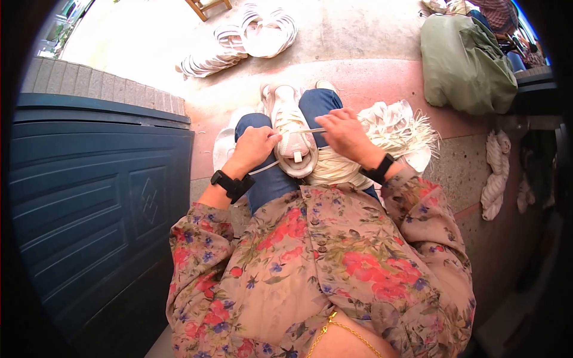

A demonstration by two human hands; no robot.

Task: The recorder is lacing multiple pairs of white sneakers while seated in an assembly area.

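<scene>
A pale pink and cream sneaker (296, 142) rests between my thighs, its tongue and opening toward me. My left hand (255, 146) is closed at the shoe's left edge, thumb and finger pinching by the eyelets. To the right of the shoe, my right hand (346, 137) grips a flat white shoelace (313, 130) that runs taut across the upper. Another loose lace end (264, 167) sticks out below my left hand. Over my right thigh lies a thick bundle of cream laces (337, 169), with frayed-looking ends (412, 128) spread beyond my right wrist.
A dark blue panelled door (95, 197) stands at my left. Several bundled white shoes or straps (239, 42) lie on the floor ahead. A bulging green sack (465, 65) sits at the far right, and a twisted white hank (495, 173) lies nearer.
</scene>
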